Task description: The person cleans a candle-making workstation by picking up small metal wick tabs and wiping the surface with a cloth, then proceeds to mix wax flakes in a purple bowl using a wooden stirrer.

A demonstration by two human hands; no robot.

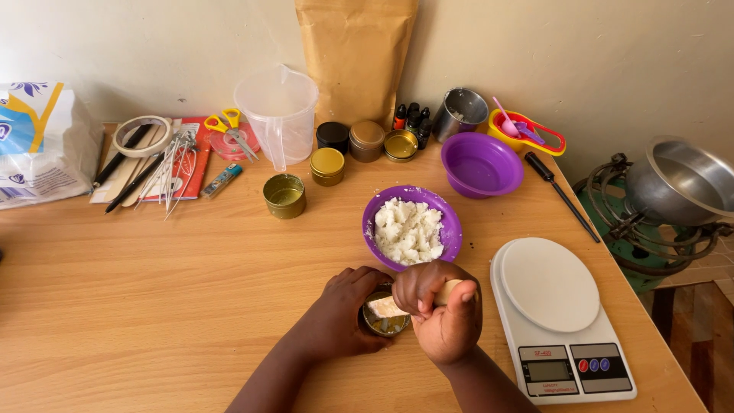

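A small round gold-coloured metal tin (384, 320) is clasped by the left hand (345, 310), its grip closed around the tin's left side, low on the light wooden surface (153, 306). A flat pale wooden stick (397, 304) is pinched in the closed grip of the right hand (443, 310), and its end is laid across the tin's open mouth. What lies inside the tin cannot be told clearly.

Just beyond the hands, a round purple plastic bowl (451, 229) is seen – filled with crumbly white flakes (409, 229). To the right of the hands a white digital kitchen scale (558, 317) is set near the surface's edge. Further back stand an empty purple plastic bowl (482, 164), an open gold tin (284, 196), a lidded gold tin (327, 165) and a clear plastic measuring jug (277, 111). At the far left, yellow-handled scissors (229, 128), a roll of tape (142, 135) and a bundle of thin metal wicks (172, 164) are laid – well apart from the hands. A tall brown paper bag (355, 53) is leaned against the wall.
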